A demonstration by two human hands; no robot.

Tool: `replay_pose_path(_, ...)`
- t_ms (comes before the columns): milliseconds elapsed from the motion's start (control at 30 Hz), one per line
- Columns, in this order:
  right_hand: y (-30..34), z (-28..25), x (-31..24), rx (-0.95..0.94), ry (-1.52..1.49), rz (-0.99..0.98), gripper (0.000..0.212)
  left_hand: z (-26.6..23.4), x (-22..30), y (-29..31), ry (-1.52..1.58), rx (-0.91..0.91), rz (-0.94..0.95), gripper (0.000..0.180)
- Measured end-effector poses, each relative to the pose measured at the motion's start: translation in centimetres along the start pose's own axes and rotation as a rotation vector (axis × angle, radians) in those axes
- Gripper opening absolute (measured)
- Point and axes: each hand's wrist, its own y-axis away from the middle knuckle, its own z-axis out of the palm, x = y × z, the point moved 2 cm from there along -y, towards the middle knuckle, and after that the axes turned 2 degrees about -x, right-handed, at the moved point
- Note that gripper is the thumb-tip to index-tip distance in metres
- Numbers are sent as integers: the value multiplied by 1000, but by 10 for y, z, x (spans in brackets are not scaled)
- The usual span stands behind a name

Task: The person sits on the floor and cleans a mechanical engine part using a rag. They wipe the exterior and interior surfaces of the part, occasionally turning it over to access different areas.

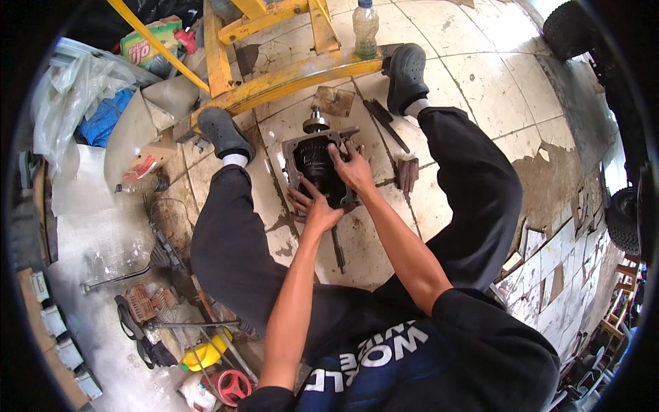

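Observation:
An open metal gearbox housing [292, 145] lies on the tiled floor between my legs. Dark, oily gears [314, 159] show in its opening, and a bright shaft end with a round bearing [316, 122] sticks out at the far side. A long thin splined shaft [338, 250] points toward me from the near end. My left hand [317, 208] rests at the near left edge, its fingers spread over the wall. Farther up on the right, my right hand [353, 169] grips the right wall, fingertips on the rim. The undersides of both hands are hidden.
A yellow metal frame [295, 82] stands beyond my feet, with a plastic bottle [366, 31] on its beam. Right of the housing lie a dark flat bar [386, 123] and a brownish rag or block [408, 175]. Parts, tools and a yellow object [207, 350] crowd the left.

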Motion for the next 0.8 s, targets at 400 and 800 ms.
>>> replay_pose_path(400, 16, 2, 14, -39, 82, -10, 95, 16, -11, -6, -12, -14, -44, 157)
replay_pose_path(800, 60, 6, 31, -30, -22, 95, 93, 9, -9, -7, 9, -55, -80, 144)
